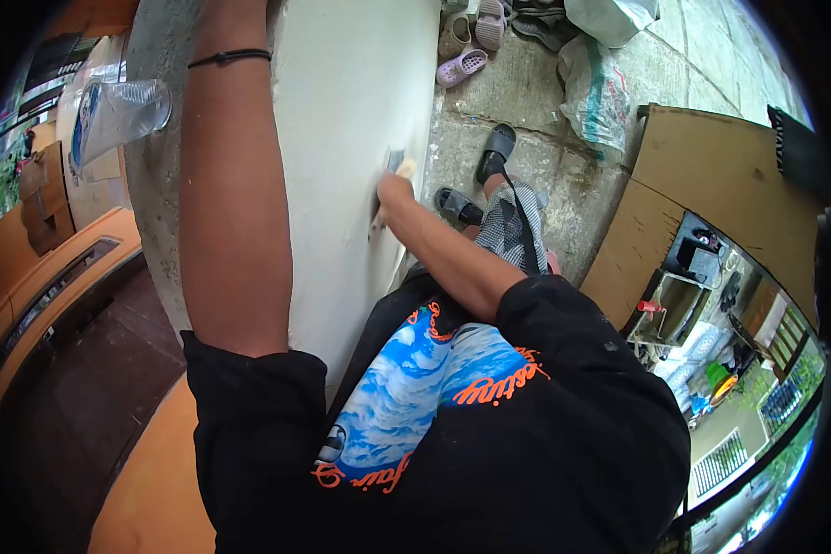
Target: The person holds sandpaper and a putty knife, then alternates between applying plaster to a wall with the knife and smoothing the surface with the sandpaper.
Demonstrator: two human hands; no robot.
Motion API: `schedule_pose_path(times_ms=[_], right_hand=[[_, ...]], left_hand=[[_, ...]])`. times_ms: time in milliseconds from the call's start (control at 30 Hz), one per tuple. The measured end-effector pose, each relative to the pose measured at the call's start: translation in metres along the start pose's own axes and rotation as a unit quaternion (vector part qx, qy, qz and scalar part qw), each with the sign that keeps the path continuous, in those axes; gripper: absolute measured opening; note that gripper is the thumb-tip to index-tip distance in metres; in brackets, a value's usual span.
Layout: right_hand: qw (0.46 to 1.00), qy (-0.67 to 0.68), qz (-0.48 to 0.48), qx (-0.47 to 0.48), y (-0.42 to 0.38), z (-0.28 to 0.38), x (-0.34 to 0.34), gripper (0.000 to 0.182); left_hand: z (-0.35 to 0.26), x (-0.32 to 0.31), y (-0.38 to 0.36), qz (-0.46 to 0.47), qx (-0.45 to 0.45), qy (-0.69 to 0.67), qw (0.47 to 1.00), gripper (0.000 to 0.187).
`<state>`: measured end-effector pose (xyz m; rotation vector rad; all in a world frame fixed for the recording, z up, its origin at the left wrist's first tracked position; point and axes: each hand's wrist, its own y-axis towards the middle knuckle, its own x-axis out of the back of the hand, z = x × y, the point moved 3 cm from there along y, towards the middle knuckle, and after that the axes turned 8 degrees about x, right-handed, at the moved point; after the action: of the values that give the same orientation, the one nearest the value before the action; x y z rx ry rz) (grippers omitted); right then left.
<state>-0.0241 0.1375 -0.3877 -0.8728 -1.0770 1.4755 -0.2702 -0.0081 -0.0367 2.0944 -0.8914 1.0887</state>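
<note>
My right hand (396,191) is closed around what looks like a plastering trowel (395,159). A pale yellow handle end sticks out past the fist, and the grey blade lies along the white wall surface (355,102). Most of the tool is hidden by my fingers. My left arm (235,185), with a thin black band at the wrist, stretches up past the top edge of the view. The left hand itself is out of sight.
On the concrete floor are several shoes and clogs (462,67) and a white sack (596,97). A brown board (702,175) stands at the right. On the rough grey ledge at the left sits a clear plastic cup (125,120). Orange furniture (55,277) is beyond it.
</note>
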Motion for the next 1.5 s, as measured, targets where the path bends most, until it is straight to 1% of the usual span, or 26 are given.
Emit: schedule_pose_path(times_ms=[67,133,167,233,267,333,367,433,533,567,600,667,767,800,900,967,1033,1100,1167,1200,1233,1300,1333,1400,1433,1500], right_hand=[[0.989,-0.026,0.004,0.148,-0.058,0.159,0.005,0.051],[0.927,0.090,0.048,0.360,-0.065,0.271,-0.017,0.044],[0.891,-0.240,0.169,0.346,-0.087,0.328,-0.020,0.038],[0.855,0.074,0.085,0.507,-0.076,0.373,-0.035,0.044],[0.858,0.077,0.087,0.500,-0.064,0.369,-0.037,0.044],[0.924,0.047,0.053,0.375,-0.027,0.332,-0.030,0.032],[0.929,0.124,-0.007,0.350,0.008,0.291,-0.030,0.029],[0.983,0.011,-0.049,0.174,0.083,0.143,-0.024,0.037],[0.978,-0.001,-0.075,-0.195,0.134,-0.115,0.006,0.040],[0.953,0.043,-0.102,-0.283,0.130,-0.149,0.001,0.041],[0.948,0.062,-0.100,-0.296,0.139,-0.128,-0.009,0.041],[0.967,-0.094,-0.053,-0.230,0.145,-0.044,-0.008,0.040],[0.996,-0.027,-0.067,0.044,0.180,0.191,-0.038,0.040],[0.976,0.055,-0.071,0.197,0.177,0.270,-0.057,0.040],[0.857,0.047,0.078,0.508,0.095,0.448,-0.063,0.017],[0.665,0.140,-0.184,0.710,0.068,0.463,-0.055,0.017],[0.744,0.136,-0.063,0.652,0.115,0.412,-0.061,0.016],[0.963,0.083,0.029,0.254,0.182,0.292,-0.053,0.020],[0.992,-0.027,-0.111,0.059,0.206,0.142,-0.021,0.038],[0.983,-0.136,-0.037,-0.115,0.222,0.031,-0.012,0.039],[0.952,-0.228,0.028,-0.200,0.212,-0.029,0.000,0.043],[0.958,-0.208,-0.003,-0.199,0.205,-0.007,-0.010,0.043],[0.962,-0.193,-0.038,-0.188,0.206,0.020,-0.014,0.043],[0.995,-0.046,-0.089,-0.005,0.227,0.166,-0.038,0.029],[0.984,0.054,-0.075,0.150,0.226,0.249,-0.050,0.021],[0.929,0.072,0.028,0.362,0.172,0.395,-0.064,0.020]], left_hand=[[-0.002,0.004,-0.003,0.003,0.012,0.003,1.000,0.054],[-0.003,0.004,-0.002,0.011,0.036,0.013,0.999,0.054],[0.012,0.002,0.005,0.007,0.040,0.016,0.999,0.054],[0.044,-0.008,0.022,0.100,0.113,0.365,0.919,0.052],[0.045,-0.013,0.022,0.103,0.113,0.372,0.915,0.052],[-0.011,0.001,-0.004,0.013,0.056,-0.002,0.998,0.053],[-0.010,0.000,-0.001,0.021,0.031,0.015,0.999,0.050],[0.005,0.016,-0.010,0.020,0.014,0.063,0.998,0.051],[-0.012,0.011,-0.025,0.045,0.165,0.019,0.985,0.052],[-0.012,0.010,-0.030,0.043,0.173,0.036,0.983,0.052],[-0.012,0.013,-0.034,0.046,0.157,0.084,0.983,0.056],[-0.015,0.017,-0.041,0.027,0.173,0.158,0.972,0.068],[-0.026,0.011,-0.045,-0.002,0.196,0.183,0.963,0.072],[-0.023,0.015,-0.045,-0.015,0.226,0.192,0.955,0.073],[-0.010,0.037,-0.053,-0.025,0.262,0.203,0.943,0.069],[-0.006,0.045,-0.057,-0.020,0.268,0.208,0.940,0.065],[-0.011,0.035,-0.051,0.040,0.185,0.267,0.945,0.064],[-0.022,0.027,-0.048,0.102,0.099,0.320,0.937,0.064],[-0.025,0.030,-0.051,0.154,0.005,0.356,0.921,0.063],[-0.014,0.061,-0.057,0.221,-0.128,0.445,0.859,0.061],[-0.013,0.056,-0.051,0.223,-0.132,0.445,0.857,0.061],[-0.021,0.048,-0.042,0.150,-0.006,0.408,0.901,0.064],[-0.026,0.041,-0.042,0.108,0.059,0.386,0.914,0.065],[-0.030,0.031,-0.041,0.018,0.183,0.330,0.926,0.068],[-0.026,0.029,-0.041,-0.029,0.245,0.293,0.924,0.069],[-0.025,0.025,-0.044,-0.045,0.265,0.270,0.925,0.072]])
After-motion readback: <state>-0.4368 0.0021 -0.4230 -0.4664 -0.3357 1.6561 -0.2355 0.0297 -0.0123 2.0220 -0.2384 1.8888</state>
